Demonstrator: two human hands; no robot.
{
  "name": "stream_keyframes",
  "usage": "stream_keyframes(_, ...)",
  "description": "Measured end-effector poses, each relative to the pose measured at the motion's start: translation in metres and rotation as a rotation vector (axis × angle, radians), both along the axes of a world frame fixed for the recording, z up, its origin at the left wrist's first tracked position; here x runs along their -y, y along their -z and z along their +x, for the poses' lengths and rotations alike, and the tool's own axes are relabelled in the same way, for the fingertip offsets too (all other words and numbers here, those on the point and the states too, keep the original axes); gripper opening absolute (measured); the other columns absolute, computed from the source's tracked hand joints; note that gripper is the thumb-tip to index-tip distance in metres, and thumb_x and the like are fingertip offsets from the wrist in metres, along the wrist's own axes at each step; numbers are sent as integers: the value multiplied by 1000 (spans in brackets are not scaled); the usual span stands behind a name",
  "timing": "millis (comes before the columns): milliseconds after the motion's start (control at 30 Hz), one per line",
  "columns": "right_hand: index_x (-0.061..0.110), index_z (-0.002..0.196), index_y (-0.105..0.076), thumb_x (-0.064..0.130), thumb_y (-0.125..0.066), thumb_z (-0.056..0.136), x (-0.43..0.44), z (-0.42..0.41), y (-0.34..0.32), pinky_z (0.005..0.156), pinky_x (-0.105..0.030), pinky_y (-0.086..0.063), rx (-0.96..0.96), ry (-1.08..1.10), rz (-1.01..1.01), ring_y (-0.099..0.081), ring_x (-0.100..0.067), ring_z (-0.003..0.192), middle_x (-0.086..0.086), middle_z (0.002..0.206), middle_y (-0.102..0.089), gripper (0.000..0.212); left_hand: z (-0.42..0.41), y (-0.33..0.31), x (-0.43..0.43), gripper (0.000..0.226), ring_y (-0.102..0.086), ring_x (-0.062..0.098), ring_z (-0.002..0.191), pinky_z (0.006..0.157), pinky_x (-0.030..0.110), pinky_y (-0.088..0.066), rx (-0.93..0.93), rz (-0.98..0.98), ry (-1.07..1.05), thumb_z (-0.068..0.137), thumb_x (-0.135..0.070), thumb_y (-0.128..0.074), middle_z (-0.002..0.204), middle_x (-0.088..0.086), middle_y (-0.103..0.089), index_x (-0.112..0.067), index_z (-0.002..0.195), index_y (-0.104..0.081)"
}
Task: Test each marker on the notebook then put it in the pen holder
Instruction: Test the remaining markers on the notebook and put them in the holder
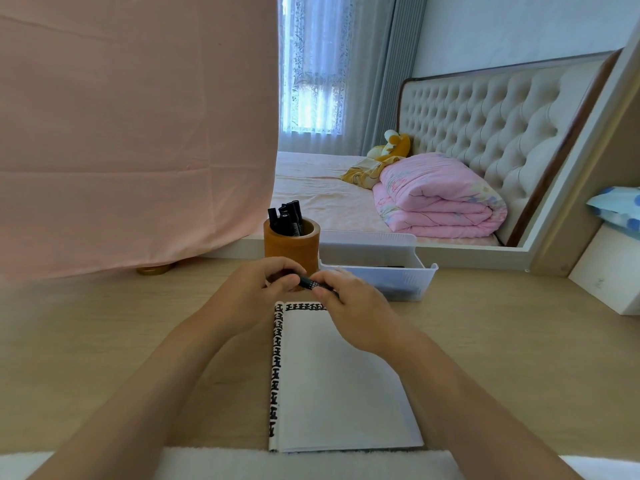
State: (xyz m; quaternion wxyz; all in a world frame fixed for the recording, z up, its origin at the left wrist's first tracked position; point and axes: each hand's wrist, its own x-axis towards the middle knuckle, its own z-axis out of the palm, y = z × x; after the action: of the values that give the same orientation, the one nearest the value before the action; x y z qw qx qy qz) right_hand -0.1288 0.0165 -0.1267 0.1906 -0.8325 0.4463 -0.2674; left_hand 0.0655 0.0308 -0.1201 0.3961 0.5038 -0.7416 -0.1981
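Observation:
A black marker (309,283) lies crosswise between both hands, just above the notebook's top edge. My left hand (258,289) grips its left end and my right hand (349,299) pinches its right part. The white notebook (339,382) lies open on the desk, with black test marks along its top and left margin. Behind the hands stands the brown round pen holder (294,245) with several black markers in it.
A clear plastic bin (391,275) with dark markers inside sits right of the pen holder. A pink cloth (138,133) hangs at the back left. A white box (609,271) stands at the right desk edge. A mirror behind shows a bed.

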Motion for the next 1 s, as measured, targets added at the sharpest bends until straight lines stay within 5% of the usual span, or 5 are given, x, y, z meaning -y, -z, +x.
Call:
stream_keyframes(267, 30, 104, -62, 18, -53, 101, 10, -7, -21, 68, -26, -44, 389, 116, 149, -55, -8, 72, 8, 82, -59, 15, 9, -8, 14, 33, -54, 5, 91, 76, 12, -40, -80, -211, -229, 97, -20, -56, 110, -11, -55, -30, 128, -56)
stream_keyframes(400, 33, 96, -63, 18, -65, 95, 28, -2, -50, 84, -34, -58, 548, 202, 134, -68, -13, 90, 7, 93, -72, 15, 15, -34, 44, 38, -53, 6, 85, 78, 13, -38, -11, -206, -317, 94, -21, -59, 120, -3, -51, -25, 131, -54)
stream_keyframes(567, 20, 106, -67, 16, -68, 92, 62, 18, -90, 92, -45, -57, 598, 265, 59, -69, -21, 95, 4, 102, -70, 14, 19, -59, 83, 64, -44, 23, 129, 105, 35, -41, 78, 4, -286, 88, -28, -66, 147, 3, -39, -24, 146, -39)
stream_keyframes(733, 15, 110, -73, 17, -71, 90, 87, 41, -96, 93, -34, -55, 446, 246, 4, -69, -17, 95, 0, 106, -75, 21, 18, -57, 102, 83, -37, 24, 137, 103, 31, -35, -22, 264, -119, 85, -22, -66, 157, 4, -30, -27, 154, -20)
stream_keyframes(1000, 20, 107, -70, 32, -68, 92, 110, 42, -73, 74, -26, -47, -43, 199, 83, -60, -15, 89, 5, 94, -66, 19, 19, -40, 105, 71, -46, 16, 128, 94, 19, -41, -178, 117, -49, 86, -1, -60, 147, 3, -44, -25, 148, -34)
